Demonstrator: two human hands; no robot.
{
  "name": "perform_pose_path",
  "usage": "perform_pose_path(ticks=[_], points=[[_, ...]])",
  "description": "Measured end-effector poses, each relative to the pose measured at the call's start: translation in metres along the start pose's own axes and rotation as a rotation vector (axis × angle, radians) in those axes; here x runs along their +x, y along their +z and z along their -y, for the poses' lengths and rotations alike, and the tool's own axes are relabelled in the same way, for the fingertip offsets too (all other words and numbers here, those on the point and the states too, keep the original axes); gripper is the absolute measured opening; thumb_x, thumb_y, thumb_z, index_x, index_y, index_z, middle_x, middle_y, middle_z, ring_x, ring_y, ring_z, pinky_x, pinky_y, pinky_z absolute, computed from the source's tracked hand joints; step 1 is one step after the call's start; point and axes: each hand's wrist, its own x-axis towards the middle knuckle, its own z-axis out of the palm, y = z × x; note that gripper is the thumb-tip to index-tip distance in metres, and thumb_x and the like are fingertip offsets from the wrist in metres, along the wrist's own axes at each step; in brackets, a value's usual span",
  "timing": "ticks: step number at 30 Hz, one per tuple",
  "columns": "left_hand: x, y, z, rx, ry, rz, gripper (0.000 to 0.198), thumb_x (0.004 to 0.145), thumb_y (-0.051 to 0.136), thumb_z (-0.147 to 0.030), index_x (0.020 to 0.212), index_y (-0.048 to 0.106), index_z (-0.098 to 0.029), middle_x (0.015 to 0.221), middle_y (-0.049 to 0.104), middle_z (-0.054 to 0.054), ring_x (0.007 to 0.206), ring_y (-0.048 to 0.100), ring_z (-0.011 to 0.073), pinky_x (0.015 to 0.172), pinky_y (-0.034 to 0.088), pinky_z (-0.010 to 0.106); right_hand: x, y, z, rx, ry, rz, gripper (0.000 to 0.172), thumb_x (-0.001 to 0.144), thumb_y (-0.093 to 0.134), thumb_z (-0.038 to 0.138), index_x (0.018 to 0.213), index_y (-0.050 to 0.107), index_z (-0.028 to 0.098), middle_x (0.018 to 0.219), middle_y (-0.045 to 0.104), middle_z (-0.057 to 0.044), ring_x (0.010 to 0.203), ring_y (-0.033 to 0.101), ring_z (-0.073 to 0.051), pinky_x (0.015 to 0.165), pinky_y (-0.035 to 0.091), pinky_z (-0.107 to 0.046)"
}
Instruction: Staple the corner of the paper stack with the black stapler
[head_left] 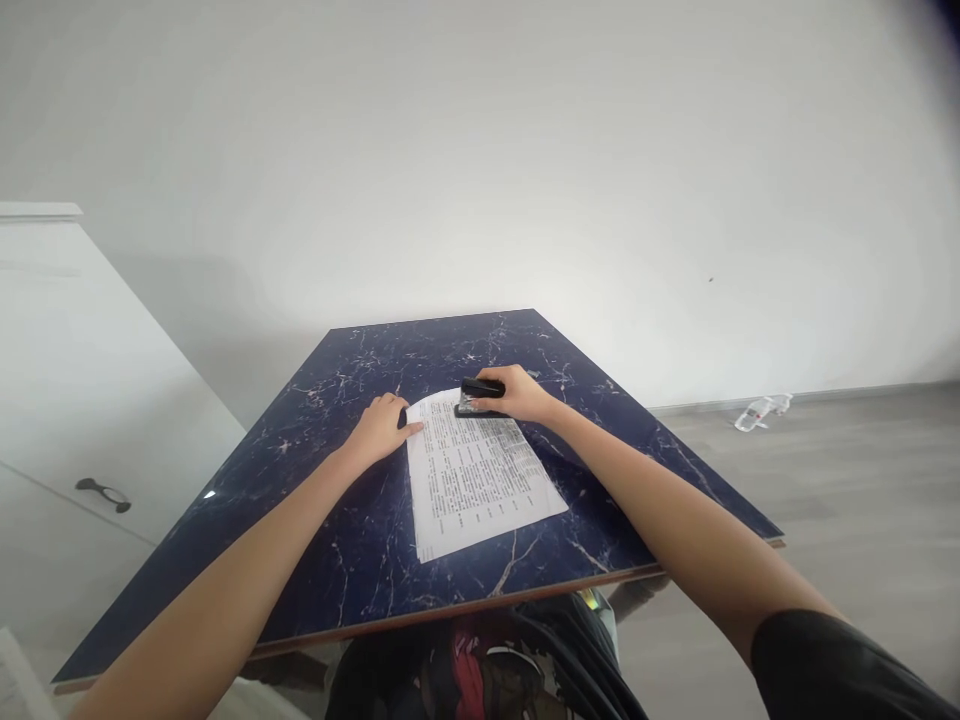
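Note:
A printed sheet of paper (476, 480) lies on the dark blue marble-patterned table (360, 570). My right hand (517, 393) is closed over a black stapler (480, 395) that sits at the paper's far edge. My left hand (384, 425) rests on the table at the sheet's far left corner, its fingers curled and pressing the paper's edge down.
A white cabinet with a dark handle (101, 492) stands to the left of the table. A clear plastic bottle (761, 410) lies on the grey floor by the wall at right. A white wall rises behind the table.

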Motion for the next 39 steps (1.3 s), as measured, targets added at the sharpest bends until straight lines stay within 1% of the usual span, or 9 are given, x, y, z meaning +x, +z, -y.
perform_pose_path(ticks=[3,6,11,15,20,24,30,35,39], points=[[0.003,0.003,-0.002,-0.064,0.012,-0.001,0.016,0.085,0.065,-0.035,0.09,0.064,-0.019,0.097,0.067,0.012,0.096,0.065,0.0305,0.085,0.05,0.041,-0.003,-0.019,-0.022,-0.103,0.096,-0.07,0.026,0.083,0.073,0.038,0.099,0.072,0.017,0.091,0.073,-0.007,0.077,0.065,-0.02,0.07,0.046,-0.031],[0.006,0.0,0.007,-0.221,-0.056,-0.094,0.01,0.09,0.056,-0.029,0.095,0.059,-0.021,0.083,0.067,0.005,0.08,0.066,0.0243,0.079,0.05,0.037,-0.008,-0.034,-0.043,-0.199,0.176,-0.131,0.023,0.079,0.073,0.031,0.097,0.072,0.017,0.093,0.074,-0.007,0.085,0.065,-0.023,0.076,0.046,-0.033],[0.013,-0.001,0.046,-0.579,-0.074,-0.358,0.018,0.089,0.056,-0.032,0.103,0.058,-0.02,0.097,0.073,0.009,0.092,0.071,0.0273,0.079,0.054,0.038,-0.014,-0.046,-0.056,-0.317,0.209,-0.014,0.022,0.078,0.071,0.03,0.094,0.071,0.016,0.086,0.072,-0.007,0.08,0.063,-0.022,0.07,0.042,-0.031],[0.015,-0.001,0.06,-0.682,-0.119,-0.489,0.022,0.088,0.06,-0.034,0.105,0.059,-0.02,0.096,0.074,0.01,0.089,0.073,0.0277,0.078,0.056,0.039,-0.016,-0.048,-0.044,-0.271,0.129,0.137,0.02,0.078,0.071,0.032,0.091,0.069,0.018,0.082,0.068,-0.003,0.073,0.059,-0.019,0.068,0.039,-0.03],[0.012,-0.008,0.047,-0.729,-0.115,-0.592,0.022,0.092,0.058,-0.03,0.111,0.059,-0.02,0.1,0.074,0.01,0.09,0.073,0.0254,0.082,0.056,0.039,-0.015,-0.04,-0.014,-0.1,-0.038,0.365,0.018,0.08,0.073,0.034,0.089,0.068,0.019,0.085,0.066,-0.002,0.074,0.057,-0.017,0.068,0.039,-0.03],[0.009,-0.015,0.036,-0.695,-0.125,-0.646,0.02,0.093,0.057,-0.027,0.112,0.058,-0.02,0.104,0.073,0.009,0.094,0.072,0.0244,0.083,0.056,0.037,-0.012,-0.029,0.004,-0.014,-0.103,0.448,0.016,0.081,0.074,0.032,0.087,0.066,0.019,0.084,0.065,-0.002,0.07,0.054,-0.016,0.066,0.039,-0.03],[0.008,-0.02,0.033,-0.703,-0.136,-0.743,0.013,0.094,0.058,-0.025,0.106,0.058,-0.021,0.102,0.073,0.008,0.091,0.071,0.0235,0.078,0.056,0.035,-0.009,-0.022,0.012,-0.027,-0.179,0.487,0.022,0.082,0.074,0.033,0.098,0.07,0.019,0.096,0.068,-0.004,0.08,0.058,-0.018,0.071,0.041,-0.031],[0.008,-0.018,0.037,-0.666,-0.131,-0.757,0.011,0.094,0.057,-0.023,0.105,0.057,-0.022,0.104,0.073,0.008,0.093,0.072,0.0239,0.078,0.056,0.034,-0.009,-0.017,0.017,0.006,-0.129,0.501,0.032,0.091,0.066,0.051,0.096,0.071,0.02,0.089,0.068,-0.003,0.07,0.055,-0.016,0.066,0.04,-0.03],[0.009,-0.016,0.04,-0.67,-0.147,-0.763,0.013,0.093,0.058,-0.025,0.106,0.057,-0.021,0.102,0.073,0.008,0.09,0.072,0.0242,0.079,0.056,0.035,-0.008,-0.005,0.023,0.008,0.053,0.315,0.054,0.102,0.038,0.061,0.085,0.069,0.019,0.082,0.067,-0.005,0.07,0.056,-0.018,0.067,0.04,-0.031]])
